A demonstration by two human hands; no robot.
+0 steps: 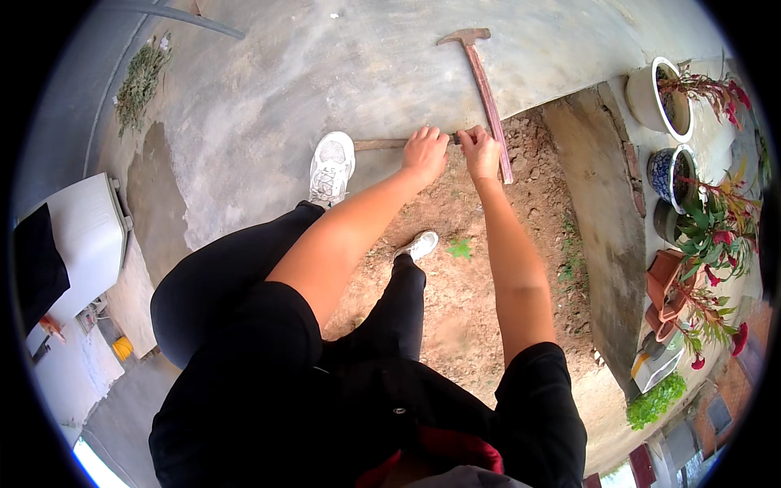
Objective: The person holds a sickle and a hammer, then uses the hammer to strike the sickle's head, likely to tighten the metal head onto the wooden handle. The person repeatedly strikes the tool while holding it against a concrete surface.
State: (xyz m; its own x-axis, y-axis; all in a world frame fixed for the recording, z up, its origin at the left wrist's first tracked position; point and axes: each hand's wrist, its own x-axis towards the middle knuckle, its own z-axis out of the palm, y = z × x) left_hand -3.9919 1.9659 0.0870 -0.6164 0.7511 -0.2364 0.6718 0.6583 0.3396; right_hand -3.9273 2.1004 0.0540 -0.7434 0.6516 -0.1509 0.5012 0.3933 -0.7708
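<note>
A wooden handle (379,144) lies across the concrete edge, one end beside my left shoe. My left hand (427,154) is closed over it, knuckles up. Just past that hand a small dark piece (454,139) shows at the stick's far end; its kind is hard to tell. My right hand (480,152) pinches at this dark end, and what sits between the fingertips is hidden. Right beside it lies a claw hammer (482,81) with a worn reddish handle, its rusty head on the concrete away from me and its handle end over the soil.
My white shoes stand on the concrete (268,89) and on bare soil (455,325). A green leaf (460,249) lies on the soil. At right a low concrete wall (598,220) carries flowerpots, including a white pot (661,98). Dry plants (142,85) lie far left, near a white box-like object (85,244).
</note>
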